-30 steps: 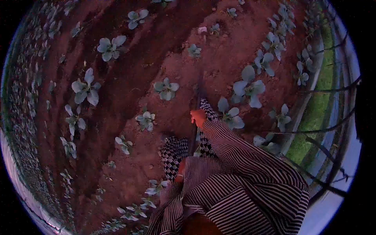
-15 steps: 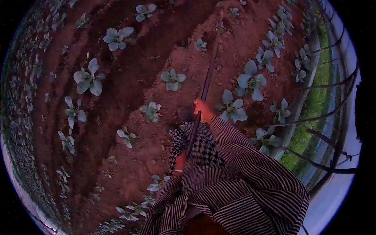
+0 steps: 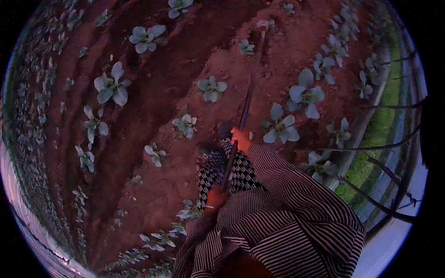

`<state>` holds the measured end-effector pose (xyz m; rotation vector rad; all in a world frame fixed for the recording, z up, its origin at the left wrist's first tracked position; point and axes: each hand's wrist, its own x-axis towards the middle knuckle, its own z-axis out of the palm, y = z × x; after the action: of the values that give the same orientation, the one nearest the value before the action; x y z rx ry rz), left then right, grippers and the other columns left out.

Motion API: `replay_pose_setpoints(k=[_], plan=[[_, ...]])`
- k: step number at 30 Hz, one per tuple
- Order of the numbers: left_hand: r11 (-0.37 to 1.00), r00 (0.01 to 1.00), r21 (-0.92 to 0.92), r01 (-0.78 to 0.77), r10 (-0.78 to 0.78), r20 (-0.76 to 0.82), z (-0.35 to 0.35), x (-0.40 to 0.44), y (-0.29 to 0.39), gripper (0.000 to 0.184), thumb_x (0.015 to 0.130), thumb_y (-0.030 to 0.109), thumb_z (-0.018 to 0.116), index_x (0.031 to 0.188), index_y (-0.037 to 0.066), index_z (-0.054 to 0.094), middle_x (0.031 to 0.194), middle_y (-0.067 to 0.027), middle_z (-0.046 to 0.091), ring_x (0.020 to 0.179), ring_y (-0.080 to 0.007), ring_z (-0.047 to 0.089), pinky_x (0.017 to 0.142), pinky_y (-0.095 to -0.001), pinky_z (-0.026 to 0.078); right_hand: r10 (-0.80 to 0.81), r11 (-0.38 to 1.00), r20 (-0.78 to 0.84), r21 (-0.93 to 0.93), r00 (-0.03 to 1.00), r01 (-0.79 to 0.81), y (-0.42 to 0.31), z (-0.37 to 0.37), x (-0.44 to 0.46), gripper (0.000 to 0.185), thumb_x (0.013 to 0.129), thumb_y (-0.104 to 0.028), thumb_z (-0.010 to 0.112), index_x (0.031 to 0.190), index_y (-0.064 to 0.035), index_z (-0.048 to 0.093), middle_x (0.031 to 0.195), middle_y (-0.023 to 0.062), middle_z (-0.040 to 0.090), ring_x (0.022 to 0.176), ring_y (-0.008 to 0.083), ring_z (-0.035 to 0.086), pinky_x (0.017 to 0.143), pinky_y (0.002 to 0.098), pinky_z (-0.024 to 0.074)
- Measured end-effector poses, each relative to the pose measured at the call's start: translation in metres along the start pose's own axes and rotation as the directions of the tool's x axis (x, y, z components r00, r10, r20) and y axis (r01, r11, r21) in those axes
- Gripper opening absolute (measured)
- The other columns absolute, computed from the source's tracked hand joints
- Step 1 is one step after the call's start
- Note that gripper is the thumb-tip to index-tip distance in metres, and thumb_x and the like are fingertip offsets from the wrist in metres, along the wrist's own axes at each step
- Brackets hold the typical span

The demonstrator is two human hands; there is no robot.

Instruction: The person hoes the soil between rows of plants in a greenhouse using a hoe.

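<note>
A long dark pole (image 3: 248, 99) runs from my lap up over the reddish soil. Its far end meets a small pale head (image 3: 263, 24) on the ground near a small seedling (image 3: 271, 23). Around the middle of the pole my right hand (image 3: 241, 138) is wrapped, in front of my patterned trousers (image 3: 243, 169). Lower down, at the near end, my left hand (image 3: 216, 197) grips the same pole and wears a pale band at the wrist. A leafy plant (image 3: 281, 124) grows just right of my right hand, and another (image 3: 185, 125) stands to the left.
Rows of leafy plants (image 3: 112, 84) line the soil at left, with more plants (image 3: 306, 93) at right. Dark curved bars (image 3: 389, 147) cross the right side, beside a pale edging (image 3: 366, 123) and a green grass strip (image 3: 378, 134).
The pole's far part has swung into view, stretching up and away over the soil. My left hand has come further into view, and my feet and legs have shifted. The plants sit slightly differently in view.
</note>
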<state>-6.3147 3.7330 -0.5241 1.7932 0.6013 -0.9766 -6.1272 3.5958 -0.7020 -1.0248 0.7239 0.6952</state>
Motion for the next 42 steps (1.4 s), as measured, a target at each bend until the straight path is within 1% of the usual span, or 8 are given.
replay_pose_setpoints(k=[4,9,14,22,24,31,37,42], plan=[[0.990,0.962,0.008,-0.144,0.142,-0.233,0.013,-0.024,-0.054,0.031,0.067,0.026,0.058,0.086,0.003,0.050,0.068,-0.0162,0.056,0.061,-0.0331,0.055,0.053,-0.0380,0.044,0.192,0.970,-0.060,0.163,0.980,-0.180,-0.013,0.064,-0.062,0.020,0.071,-0.007,0.055,0.062,-0.0075,0.038,0.044,0.0005,0.031,0.035,0.0122,0.032,0.036,0.0303,0.0343],[0.996,0.962,0.052,-0.072,0.083,-0.261,0.016,-0.019,-0.087,0.025,0.071,0.021,0.056,0.089,0.004,0.050,0.068,-0.0171,0.055,0.060,-0.0334,0.054,0.050,-0.0386,0.041,0.032,0.999,0.016,-0.032,0.999,-0.031,-0.024,0.111,-0.092,0.029,0.067,-0.008,0.058,0.060,-0.0097,0.031,0.045,0.0008,0.032,0.035,0.0124,0.035,0.035,0.0294,0.0345],[0.971,0.910,0.037,-0.238,0.236,-0.341,0.019,-0.002,-0.142,0.024,0.071,0.022,0.056,0.084,0.003,0.051,0.064,-0.0169,0.054,0.058,-0.0324,0.054,0.048,-0.0388,0.040,-0.076,0.989,-0.051,-0.135,0.996,0.068,0.010,0.128,-0.065,0.023,0.069,-0.008,0.057,0.063,-0.0061,0.036,0.047,0.0030,0.037,0.035,0.0152,0.039,0.033,0.0309,0.0350],[0.988,0.969,0.024,-0.149,0.151,-0.197,0.034,-0.046,-0.225,0.025,0.070,0.022,0.056,0.086,0.003,0.052,0.066,-0.0170,0.055,0.057,-0.0325,0.053,0.048,-0.0378,0.041,0.035,0.998,-0.069,-0.042,0.997,-0.038,0.167,0.039,-0.053,0.011,0.073,-0.008,0.054,0.069,0.0009,0.048,0.056,0.0075,0.048,0.042,0.0193,0.043,0.044,0.0359,0.0425],[0.992,0.981,0.069,-0.106,0.116,-0.154,0.012,-0.074,-0.232,0.025,0.070,0.021,0.056,0.087,0.004,0.052,0.067,-0.0171,0.055,0.057,-0.0325,0.053,0.048,-0.0375,0.041,-0.070,0.987,0.183,0.156,0.981,0.041,0.209,0.033,-0.076,0.012,0.074,-0.008,0.052,0.067,-0.0009,0.047,0.055,0.0064,0.046,0.045,0.0181,0.043,0.045,0.0333,0.0415],[0.948,0.953,0.241,-0.209,0.253,-0.165,-0.067,-0.105,-0.237,0.026,0.070,0.021,0.057,0.089,0.004,0.053,0.067,-0.0168,0.055,0.057,-0.0320,0.053,0.049,-0.0374,0.041,0.136,0.986,-0.046,0.106,0.990,-0.131,0.186,0.128,-0.104,0.021,0.074,-0.009,0.052,0.060,-0.0107,0.037,0.046,0.0001,0.031,0.037,0.0132,0.033,0.039,0.0289,0.0333],[0.968,0.958,0.066,-0.242,0.249,-0.140,-0.026,-0.027,-0.278,0.029,0.067,0.020,0.057,0.088,0.002,0.053,0.066,-0.0173,0.055,0.060,-0.0308,0.055,0.052,-0.0386,0.042,-0.018,0.999,0.035,0.052,0.999,0.016,0.157,0.113,-0.065,0.020,0.073,-0.010,0.053,0.061,-0.0094,0.038,0.047,0.0015,0.034,0.038,0.0135,0.035,0.039,0.0286,0.0337],[0.964,0.966,0.095,-0.249,0.254,-0.047,-0.045,0.004,-0.202,0.032,0.064,0.023,0.058,0.086,0.001,0.052,0.066,-0.0183,0.055,0.063,-0.0313,0.056,0.054,-0.0397,0.043,-0.193,0.980,0.117,-0.022,0.974,0.197,0.148,0.090,0.002,0.017,0.071,-0.013,0.056,0.064,-0.0059,0.043,0.048,0.0033,0.037,0.039,0.0164,0.038,0.038,0.0293,0.0340]])
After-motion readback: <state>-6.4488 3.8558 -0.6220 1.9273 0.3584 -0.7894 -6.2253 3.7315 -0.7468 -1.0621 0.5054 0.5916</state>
